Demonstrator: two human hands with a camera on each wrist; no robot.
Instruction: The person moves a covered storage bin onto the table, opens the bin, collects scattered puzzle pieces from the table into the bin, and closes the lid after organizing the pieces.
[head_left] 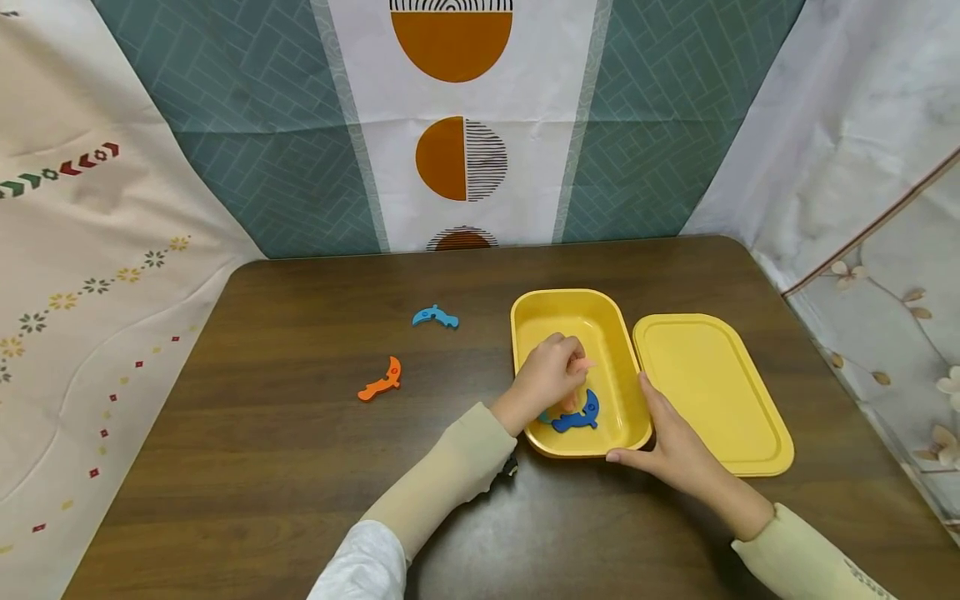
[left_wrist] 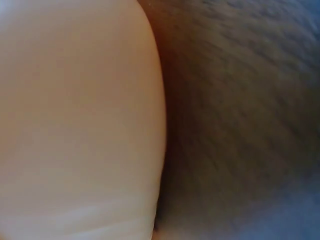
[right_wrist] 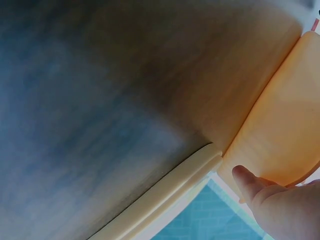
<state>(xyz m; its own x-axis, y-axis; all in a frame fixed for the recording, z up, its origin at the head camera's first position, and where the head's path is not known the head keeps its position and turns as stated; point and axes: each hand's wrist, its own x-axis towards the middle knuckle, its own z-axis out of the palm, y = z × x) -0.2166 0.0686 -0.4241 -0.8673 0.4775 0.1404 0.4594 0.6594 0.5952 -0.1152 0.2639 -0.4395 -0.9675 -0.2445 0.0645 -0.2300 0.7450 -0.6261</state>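
1. The left hand (head_left: 546, 375) is inside the yellow box (head_left: 534, 321), above its near half. Its fingers are curled and they pinch a small pink-orange piece (head_left: 581, 367), which sticks out a little on the right side of the fingers.
2. Under this hand, on the floor of the box, lies a dark blue piece (head_left: 579, 415) with a curved shape. Just beside it there is something orange, mostly hidden by the hand, so I cannot tell its form.
3. The right hand (head_left: 675, 446) holds the box at its near right corner. The thumb lies along the near rim and the other fingers are up against the right wall, slightly bent around it. In the right wrist view one fingertip (right_wrist: 245, 180) touches the yellow wall (right_wrist: 285, 130) of the box.
4. The yellow lid (head_left: 712, 392) lies flat on the table, just to the right of the box, and its edge is touching or almost touching the box.
5. On the brown table (head_left: 300, 467), left of the box and well apart from it, there are two more curved pieces: a light blue piece (head_left: 435, 317) farther away and an orange piece (head_left: 381, 381) nearer to the person.
6. The left wrist view is very blurred; it shows only a pale surface and the dark table.
7. Behind the table hang patterned cloths (head_left: 247, 125), teal and white with orange half circles.
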